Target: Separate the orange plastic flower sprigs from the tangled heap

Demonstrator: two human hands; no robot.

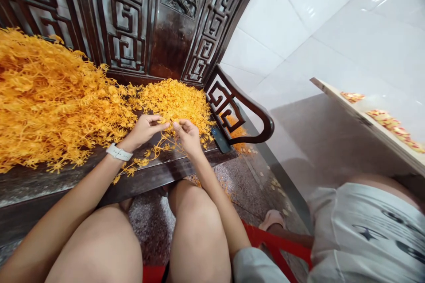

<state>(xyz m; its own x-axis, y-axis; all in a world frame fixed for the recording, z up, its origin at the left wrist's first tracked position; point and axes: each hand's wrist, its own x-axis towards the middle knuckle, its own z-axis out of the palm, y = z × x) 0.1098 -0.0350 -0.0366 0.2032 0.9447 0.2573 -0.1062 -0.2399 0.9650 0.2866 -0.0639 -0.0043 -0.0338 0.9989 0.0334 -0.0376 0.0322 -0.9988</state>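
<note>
My left hand (145, 130), with a pale watch on its wrist, is closed in a pinch on a small orange plastic flower piece (170, 120). Facing it, my right hand (188, 136) pinches the same bit, its thumb and fingers pressed together. Thin orange stems (162, 143) trail below both hands onto the bench edge. Just behind them lies a heap of small loose orange flowers (181, 95). To the left rises a much bigger pile of branching orange plastic sprays (56, 101). The exact piece between my fingertips is partly hidden.
The dark wooden bench (146, 181) has a carved back (171, 44) and a curved armrest (262, 119). A phone (221, 140) lies by the armrest. Orange scraps (237, 130) litter the floor. At right, another person's pale clothing (358, 234) is near a board (352, 108) bearing red-and-yellow pieces.
</note>
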